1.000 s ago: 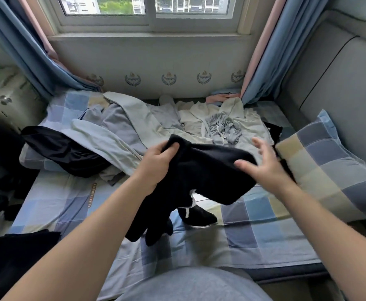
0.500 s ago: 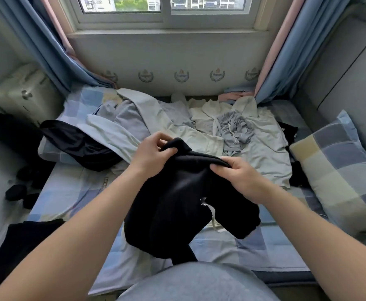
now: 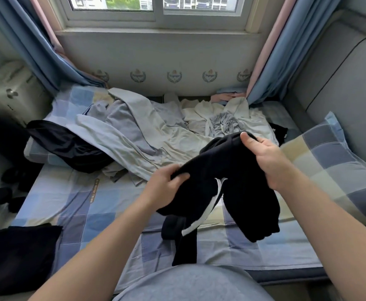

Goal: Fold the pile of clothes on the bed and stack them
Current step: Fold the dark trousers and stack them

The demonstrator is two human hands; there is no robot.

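The person is holding a black garment (image 3: 225, 183) up over the checked bed sheet (image 3: 86, 216), at about 4 o'clock from the pile of pale clothes (image 3: 147, 135) lying along the far side of the bed. It is looking soft and limp: the fabric is sagging between the two hands and two lobes are hanging down, the lower ends trailing onto the sheet. A white drawstring (image 3: 208, 209) is dangling from the middle, which suggests shorts or trousers with a waistband near the top edge. Judged by the drape, it is light, thickish and not slippery, so it will flop rather than hold a crease; gripping the waistband corners would likely spread it flat.

The left hand (image 3: 164, 187) is pinching a bunched fold at the garment's 9 o'clock edge, fingers curled closed on the cloth. The right hand (image 3: 264, 157) is gripping the top edge at about 1 o'clock, thumb raised over the fabric, palm turned inward. Both forearms are reaching forward from the bottom corners, the right hand sitting higher and farther away than the left.
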